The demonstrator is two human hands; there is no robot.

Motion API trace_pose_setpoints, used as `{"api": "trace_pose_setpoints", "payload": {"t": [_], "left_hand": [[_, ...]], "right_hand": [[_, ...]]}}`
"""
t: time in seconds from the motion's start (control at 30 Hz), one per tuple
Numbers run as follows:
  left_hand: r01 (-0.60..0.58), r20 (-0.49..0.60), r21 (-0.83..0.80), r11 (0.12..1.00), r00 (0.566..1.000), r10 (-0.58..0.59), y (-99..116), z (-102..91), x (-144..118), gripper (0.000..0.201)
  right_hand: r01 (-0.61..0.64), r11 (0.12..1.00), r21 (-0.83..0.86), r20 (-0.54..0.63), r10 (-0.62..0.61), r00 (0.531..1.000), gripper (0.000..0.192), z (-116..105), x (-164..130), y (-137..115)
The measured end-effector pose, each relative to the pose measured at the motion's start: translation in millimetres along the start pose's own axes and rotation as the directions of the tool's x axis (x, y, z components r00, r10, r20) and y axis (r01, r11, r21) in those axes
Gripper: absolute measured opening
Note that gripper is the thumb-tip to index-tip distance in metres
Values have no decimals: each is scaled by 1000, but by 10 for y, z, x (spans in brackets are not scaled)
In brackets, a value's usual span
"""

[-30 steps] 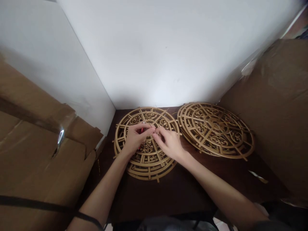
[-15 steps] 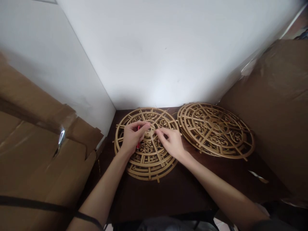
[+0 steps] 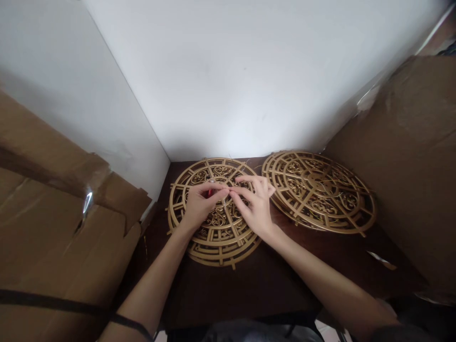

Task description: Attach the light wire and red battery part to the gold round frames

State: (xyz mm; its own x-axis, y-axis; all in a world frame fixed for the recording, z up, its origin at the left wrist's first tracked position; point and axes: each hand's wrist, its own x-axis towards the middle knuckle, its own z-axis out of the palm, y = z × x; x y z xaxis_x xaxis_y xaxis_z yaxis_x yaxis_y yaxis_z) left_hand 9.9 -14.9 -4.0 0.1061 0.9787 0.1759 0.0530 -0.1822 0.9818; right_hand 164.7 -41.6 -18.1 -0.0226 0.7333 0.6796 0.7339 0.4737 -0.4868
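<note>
Over the centre of a round, gold openwork lattice panel (image 3: 221,235), my two hands meet fingertip to fingertip. My left hand (image 3: 200,205) pinches with thumb and forefinger, and a small red object (image 3: 211,192) shows inside its grip, mostly hidden. My right hand (image 3: 257,206) pinches at the same spot, its other fingers raised and partly spread. A thin pale cord (image 3: 224,205) runs down from the fingertips across the panel's hub; its ends are hard to see. This panel lies on at least one more like it.
To the right is another stack of gold lattice panels (image 3: 302,205), with loose thin cord on top. A small pale, pointed item (image 3: 381,260) lies on the dark table (image 3: 285,289). Cardboard (image 3: 53,237) stands at the left and more cardboard (image 3: 402,142) at the right; a white wall (image 3: 228,85) rises behind.
My right hand has come left and opened its outer fingers; its fingertips now meet those of my left hand. The red object is more covered by my left hand.
</note>
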Motion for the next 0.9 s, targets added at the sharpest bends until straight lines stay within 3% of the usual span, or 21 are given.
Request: {"api": "trace_pose_setpoints", "payload": {"t": [0.3, 0.43, 0.63, 0.9], "left_hand": [[-59, -8, 32, 998, 998, 59, 4, -1, -1, 16], [-57, -12, 21, 998, 998, 57, -4, -2, -4, 17], [-43, -54, 37, 998, 998, 45, -26, 0, 5, 18], [-29, -74, 34, 999, 997, 32, -41, 3, 17, 18]], "right_hand": [[12, 1000, 26, 0, -12, 1000, 11, -3, 7, 3], [-57, 991, 124, 44, 52, 998, 19, -21, 38, 6], [-158, 933, 322, 78, 140, 987, 14, 13, 48, 45], [-118, 915, 387, 107, 83, 991, 13, 16, 33, 43]]}}
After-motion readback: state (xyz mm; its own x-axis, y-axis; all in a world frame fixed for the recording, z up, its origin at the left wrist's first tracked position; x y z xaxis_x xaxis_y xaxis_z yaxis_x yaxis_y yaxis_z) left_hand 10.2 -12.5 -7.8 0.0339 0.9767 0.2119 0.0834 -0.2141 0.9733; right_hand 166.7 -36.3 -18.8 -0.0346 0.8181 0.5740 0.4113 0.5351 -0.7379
